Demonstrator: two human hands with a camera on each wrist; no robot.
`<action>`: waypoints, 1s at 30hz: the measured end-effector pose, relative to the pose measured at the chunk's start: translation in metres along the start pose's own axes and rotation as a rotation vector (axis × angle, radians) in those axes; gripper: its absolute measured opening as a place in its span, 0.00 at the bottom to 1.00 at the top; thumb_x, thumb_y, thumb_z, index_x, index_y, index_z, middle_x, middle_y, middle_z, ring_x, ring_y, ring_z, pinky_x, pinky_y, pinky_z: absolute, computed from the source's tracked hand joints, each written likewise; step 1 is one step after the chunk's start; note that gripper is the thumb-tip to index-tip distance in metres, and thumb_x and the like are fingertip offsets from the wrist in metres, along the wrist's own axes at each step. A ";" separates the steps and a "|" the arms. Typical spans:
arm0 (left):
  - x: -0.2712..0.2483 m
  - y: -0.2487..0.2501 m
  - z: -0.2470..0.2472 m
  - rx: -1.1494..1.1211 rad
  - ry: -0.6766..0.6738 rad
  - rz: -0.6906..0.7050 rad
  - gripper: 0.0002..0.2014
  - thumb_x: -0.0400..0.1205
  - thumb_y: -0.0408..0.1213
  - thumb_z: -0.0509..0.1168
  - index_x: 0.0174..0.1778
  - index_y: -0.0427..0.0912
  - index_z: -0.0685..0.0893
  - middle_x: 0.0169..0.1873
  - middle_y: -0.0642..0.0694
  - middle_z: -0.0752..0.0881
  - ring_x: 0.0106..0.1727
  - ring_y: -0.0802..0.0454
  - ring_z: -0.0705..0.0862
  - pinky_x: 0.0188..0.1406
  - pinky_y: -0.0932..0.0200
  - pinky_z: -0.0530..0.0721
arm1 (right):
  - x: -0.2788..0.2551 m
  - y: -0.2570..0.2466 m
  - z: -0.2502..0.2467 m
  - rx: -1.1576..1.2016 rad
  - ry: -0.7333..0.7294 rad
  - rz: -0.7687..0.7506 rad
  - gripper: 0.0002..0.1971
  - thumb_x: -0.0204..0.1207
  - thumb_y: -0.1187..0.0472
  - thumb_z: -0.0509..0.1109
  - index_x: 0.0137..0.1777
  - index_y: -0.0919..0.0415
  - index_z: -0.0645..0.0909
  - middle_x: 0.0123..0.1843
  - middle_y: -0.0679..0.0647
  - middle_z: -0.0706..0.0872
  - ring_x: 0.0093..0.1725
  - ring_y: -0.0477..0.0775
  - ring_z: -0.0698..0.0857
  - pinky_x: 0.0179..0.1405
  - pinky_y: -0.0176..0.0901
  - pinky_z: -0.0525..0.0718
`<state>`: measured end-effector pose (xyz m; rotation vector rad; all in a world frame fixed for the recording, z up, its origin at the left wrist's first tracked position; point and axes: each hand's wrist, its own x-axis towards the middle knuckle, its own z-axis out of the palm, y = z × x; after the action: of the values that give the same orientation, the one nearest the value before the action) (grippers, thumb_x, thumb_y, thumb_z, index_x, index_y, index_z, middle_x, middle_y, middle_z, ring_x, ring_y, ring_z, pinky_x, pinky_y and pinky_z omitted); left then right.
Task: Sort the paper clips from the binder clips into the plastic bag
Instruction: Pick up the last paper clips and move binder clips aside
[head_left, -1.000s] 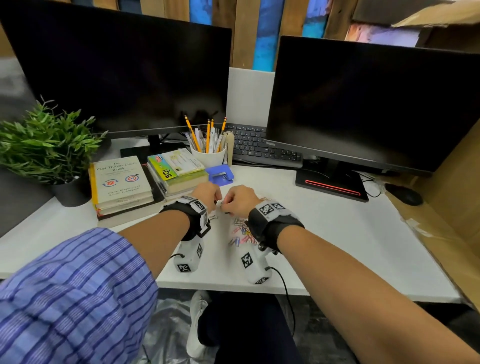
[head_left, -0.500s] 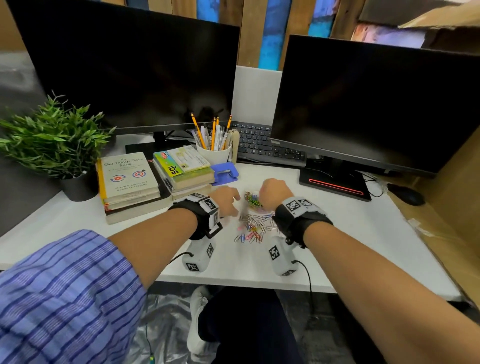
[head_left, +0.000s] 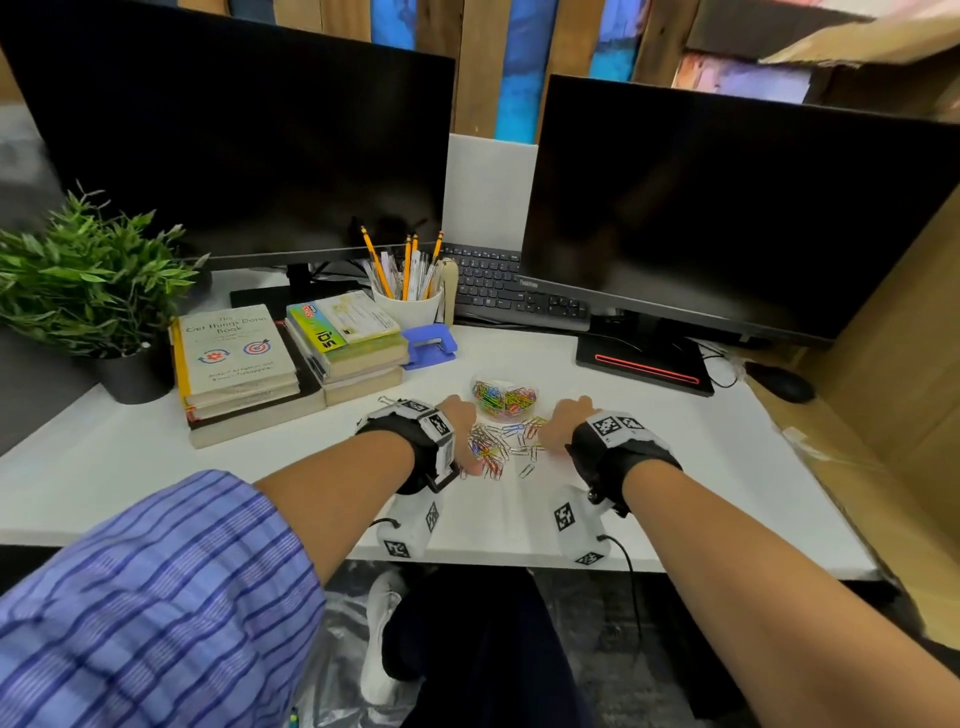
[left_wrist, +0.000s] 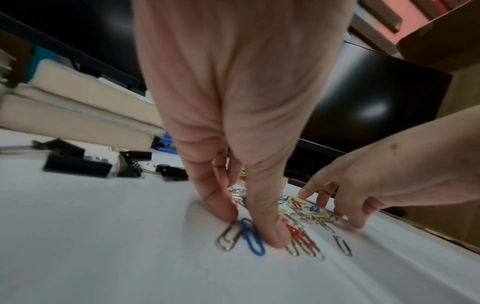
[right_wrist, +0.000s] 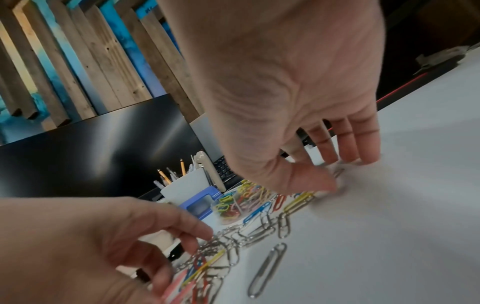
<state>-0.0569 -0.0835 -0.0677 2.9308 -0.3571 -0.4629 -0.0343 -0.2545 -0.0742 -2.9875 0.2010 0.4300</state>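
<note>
A loose pile of coloured and silver paper clips (head_left: 501, 441) lies on the white desk (head_left: 727, 467). Just behind it lies a small clear plastic bag (head_left: 503, 397) holding coloured clips. My left hand (head_left: 464, 439) is at the pile's left edge, with two straight fingertips (left_wrist: 272, 236) pressed on the desk beside a blue paper clip (left_wrist: 252, 236). My right hand (head_left: 560, 426) is at the pile's right edge, and its thumb (right_wrist: 317, 183) and spread fingers touch the desk and the clips there. Several black binder clips (left_wrist: 78, 164) lie left of my left hand.
Stacked books (head_left: 291, 364), a blue hole punch (head_left: 431, 345) and a pencil cup (head_left: 410, 306) stand behind the pile on the left. Two monitors, a keyboard (head_left: 509, 291) and a plant (head_left: 88, 280) line the back. One silver clip (right_wrist: 267, 269) lies apart, nearer the front edge.
My hands were together over the bag a second ago. They have parted and come down to either side of the paper clip pile, and the bag now lies alone on the desk.
</note>
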 end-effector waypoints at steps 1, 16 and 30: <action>0.002 0.002 0.000 -0.021 0.007 0.002 0.36 0.75 0.46 0.73 0.74 0.32 0.70 0.71 0.34 0.74 0.71 0.40 0.74 0.68 0.53 0.73 | -0.002 -0.003 -0.003 0.020 -0.040 -0.028 0.29 0.67 0.52 0.66 0.69 0.59 0.74 0.75 0.63 0.72 0.68 0.65 0.78 0.64 0.52 0.79; 0.017 0.017 0.008 -0.133 0.194 -0.097 0.13 0.78 0.32 0.65 0.57 0.33 0.84 0.58 0.35 0.86 0.60 0.38 0.84 0.58 0.51 0.83 | -0.004 -0.038 0.012 0.144 0.088 -0.325 0.13 0.75 0.65 0.70 0.59 0.67 0.85 0.59 0.62 0.87 0.61 0.60 0.84 0.53 0.42 0.80; 0.044 0.000 -0.031 -0.423 0.309 -0.047 0.05 0.77 0.29 0.68 0.45 0.36 0.89 0.44 0.38 0.89 0.49 0.43 0.88 0.55 0.54 0.86 | 0.039 -0.026 -0.036 0.455 -0.061 -0.254 0.07 0.68 0.62 0.76 0.40 0.67 0.87 0.32 0.56 0.86 0.38 0.49 0.79 0.41 0.40 0.79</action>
<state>-0.0059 -0.0909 -0.0508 2.5434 -0.1284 -0.0708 0.0161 -0.2376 -0.0489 -2.5062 -0.0789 0.3838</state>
